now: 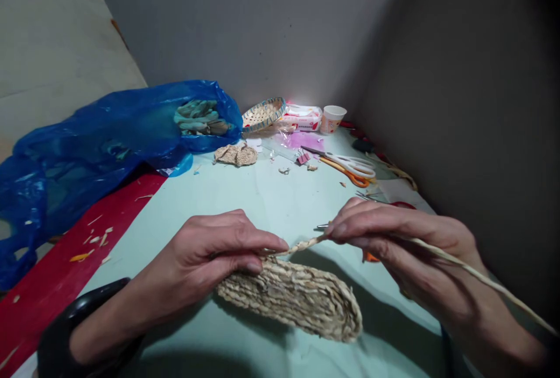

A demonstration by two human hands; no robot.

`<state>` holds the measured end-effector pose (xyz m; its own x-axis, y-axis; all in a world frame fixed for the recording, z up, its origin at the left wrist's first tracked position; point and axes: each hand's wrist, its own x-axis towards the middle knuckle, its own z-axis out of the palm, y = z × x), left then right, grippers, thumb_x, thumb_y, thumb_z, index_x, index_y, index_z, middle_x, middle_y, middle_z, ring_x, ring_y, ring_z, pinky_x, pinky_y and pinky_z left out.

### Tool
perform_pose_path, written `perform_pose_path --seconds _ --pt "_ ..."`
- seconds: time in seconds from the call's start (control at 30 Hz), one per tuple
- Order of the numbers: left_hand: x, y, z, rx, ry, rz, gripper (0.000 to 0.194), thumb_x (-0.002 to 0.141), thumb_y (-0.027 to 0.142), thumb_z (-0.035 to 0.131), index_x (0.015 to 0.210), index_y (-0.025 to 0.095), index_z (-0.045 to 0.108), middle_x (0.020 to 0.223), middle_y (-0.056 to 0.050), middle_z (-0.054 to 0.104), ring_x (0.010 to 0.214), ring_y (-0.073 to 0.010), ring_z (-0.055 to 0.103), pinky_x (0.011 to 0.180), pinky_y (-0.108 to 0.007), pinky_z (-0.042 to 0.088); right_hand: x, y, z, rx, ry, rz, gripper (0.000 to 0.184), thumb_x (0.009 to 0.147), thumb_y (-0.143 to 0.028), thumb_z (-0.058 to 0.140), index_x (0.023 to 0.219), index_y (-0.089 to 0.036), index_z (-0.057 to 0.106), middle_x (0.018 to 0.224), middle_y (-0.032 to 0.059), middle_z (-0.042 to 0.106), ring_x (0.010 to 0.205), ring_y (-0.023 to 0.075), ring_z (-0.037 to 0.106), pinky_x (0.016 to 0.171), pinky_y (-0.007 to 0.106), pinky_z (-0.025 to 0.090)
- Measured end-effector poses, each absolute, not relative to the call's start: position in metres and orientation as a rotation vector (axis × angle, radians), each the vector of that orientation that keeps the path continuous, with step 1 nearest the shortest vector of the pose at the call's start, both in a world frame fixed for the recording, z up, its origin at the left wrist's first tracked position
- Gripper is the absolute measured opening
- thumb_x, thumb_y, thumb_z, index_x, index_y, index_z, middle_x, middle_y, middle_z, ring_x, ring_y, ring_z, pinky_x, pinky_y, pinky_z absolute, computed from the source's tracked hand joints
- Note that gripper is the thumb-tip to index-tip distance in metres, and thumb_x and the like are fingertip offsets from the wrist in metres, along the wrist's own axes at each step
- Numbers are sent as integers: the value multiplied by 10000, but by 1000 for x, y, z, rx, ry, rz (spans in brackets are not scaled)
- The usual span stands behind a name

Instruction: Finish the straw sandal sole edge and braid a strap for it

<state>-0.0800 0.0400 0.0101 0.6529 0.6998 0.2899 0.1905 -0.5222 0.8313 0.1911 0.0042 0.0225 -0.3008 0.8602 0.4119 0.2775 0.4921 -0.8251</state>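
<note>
My left hand point(219, 249) pinches the upper edge of an oval woven straw sole point(297, 299), thumb and forefinger closed on it. The sole is held up over the table, its long coiled rows facing me. From that edge a twisted straw cord point(310, 242) runs to the right. My right hand point(406, 249) grips this cord between thumb and fingers. The cord's loose length passes across the right palm and wrist toward the right edge of view. A metal tip point(322, 227) shows just beyond the right fingertips; the rest of it is hidden.
A blue plastic bag point(109, 127) lies at the left over a red strip point(126, 209) with straw scraps. Farther back are a small woven piece point(236, 155), a shallow basket point(265, 114), a tissue pack point(303, 117), a paper cup point(333, 118), white-handled scissors point(354, 164) and a binder clip point(303, 158).
</note>
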Motion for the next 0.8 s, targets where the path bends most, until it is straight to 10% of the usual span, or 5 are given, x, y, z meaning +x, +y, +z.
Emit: perform_pose_path --seconds 0.33,0.57,0.8 --pt "-81 41 2 1995 748 780 425 882 49 605 1130 368 740 885 0 686 770 -87 655 692 -152 489 184 -2 28 -919 -1855 785 83 896 -237 662 918 -280 730 806 6 721 777 191 690 676 255 570" --pt "-83 40 6 2102 769 802 413 906 57 554 1140 341 740 867 -12 683 758 -98 648 687 -160 489 189 -9 19 -1142 -1950 680 322 921 -339 635 1238 -341 579 1206 13 653 1043 206 664 781 270 598" --pt "-82 42 4 2118 787 803 383 915 83 545 1132 327 747 878 -22 688 762 -108 647 674 -172 490 187 -6 17 -1087 -2160 667 383 902 -367 671 1258 -304 545 1158 22 649 1031 190 630 837 275 545"
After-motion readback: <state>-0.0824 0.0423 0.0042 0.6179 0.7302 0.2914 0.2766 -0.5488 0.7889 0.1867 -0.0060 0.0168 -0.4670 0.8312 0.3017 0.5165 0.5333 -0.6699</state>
